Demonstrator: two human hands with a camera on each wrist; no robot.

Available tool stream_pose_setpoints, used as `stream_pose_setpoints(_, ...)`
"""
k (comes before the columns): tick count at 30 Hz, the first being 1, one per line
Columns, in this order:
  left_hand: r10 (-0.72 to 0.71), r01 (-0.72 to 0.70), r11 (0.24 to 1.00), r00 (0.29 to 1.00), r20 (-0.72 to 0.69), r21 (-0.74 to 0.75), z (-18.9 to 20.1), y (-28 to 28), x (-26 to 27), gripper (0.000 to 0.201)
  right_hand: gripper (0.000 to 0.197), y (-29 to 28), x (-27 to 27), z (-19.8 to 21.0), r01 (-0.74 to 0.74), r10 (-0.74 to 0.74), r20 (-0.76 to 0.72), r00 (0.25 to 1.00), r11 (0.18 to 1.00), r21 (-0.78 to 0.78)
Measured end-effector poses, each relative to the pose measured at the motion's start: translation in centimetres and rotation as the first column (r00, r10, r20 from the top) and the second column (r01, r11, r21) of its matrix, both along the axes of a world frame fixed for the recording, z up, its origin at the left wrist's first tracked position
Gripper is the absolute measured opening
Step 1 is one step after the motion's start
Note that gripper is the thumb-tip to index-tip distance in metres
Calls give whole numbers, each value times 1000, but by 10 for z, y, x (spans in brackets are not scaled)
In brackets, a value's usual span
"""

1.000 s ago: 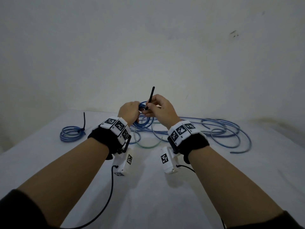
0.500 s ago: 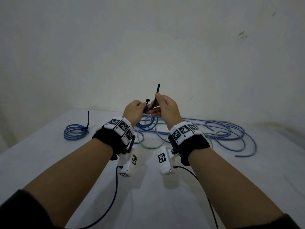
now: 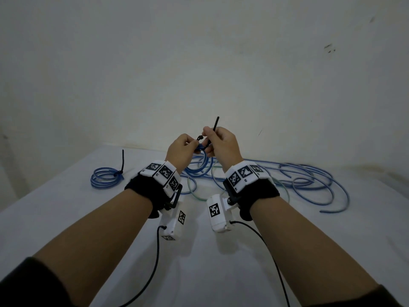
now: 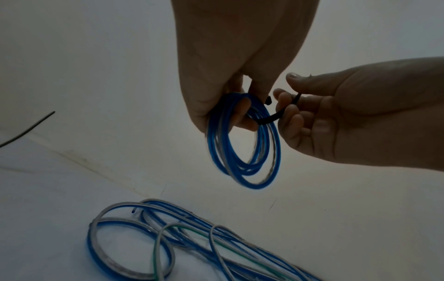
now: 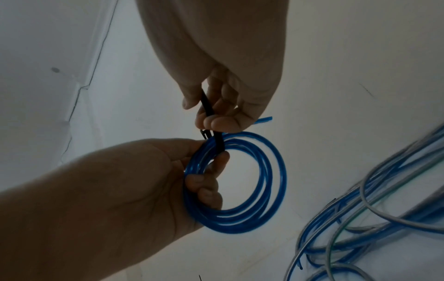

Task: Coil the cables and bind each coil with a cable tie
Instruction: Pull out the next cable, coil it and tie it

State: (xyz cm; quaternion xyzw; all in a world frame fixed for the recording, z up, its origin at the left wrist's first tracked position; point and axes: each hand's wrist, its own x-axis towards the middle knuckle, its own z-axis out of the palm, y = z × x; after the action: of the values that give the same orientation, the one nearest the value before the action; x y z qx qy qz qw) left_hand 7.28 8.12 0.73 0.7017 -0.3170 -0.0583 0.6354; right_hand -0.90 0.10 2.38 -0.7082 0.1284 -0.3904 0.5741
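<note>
My left hand (image 3: 182,149) grips a small blue cable coil (image 5: 240,218) at its upper rim, held in the air above the table; the blue cable coil (image 4: 242,171) hangs down from its fingers. A black cable tie (image 5: 217,140) passes around the coil's strands beside my left fingers. My right hand (image 3: 218,140) pinches the tie's strap (image 4: 271,118), and the strap's free end (image 3: 216,122) sticks up past its knuckles. The tie's head (image 3: 199,137) shows between both hands.
A bound blue coil (image 3: 106,178) with an upright black tie lies at the table's left. Loose blue and green cables (image 3: 298,180) sprawl behind and right of my hands. The white table (image 3: 199,273) meets a pale wall (image 3: 199,63).
Both hands have lifted the coil and tie a little higher off the table. The tie's head now shows between the hands.
</note>
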Motion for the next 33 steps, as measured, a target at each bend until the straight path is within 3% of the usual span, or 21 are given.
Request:
stream_pose_setpoints(17, 113, -103, 976, 993, 40, -190, 25, 13, 14, 12, 19, 15, 22, 30, 11, -11, 39, 999, 1000, -22)
stream_pose_setpoints(27, 193, -175, 969, 977, 93, -172, 24, 19, 18, 5, 14, 22, 26, 23, 12, -12, 0, 1000, 999, 48)
stream_pose_setpoints(33, 155, -149, 984, 986, 57, -96, 14, 21, 22, 6, 15, 25, 24, 17, 9, -5, -33, 999, 994, 110)
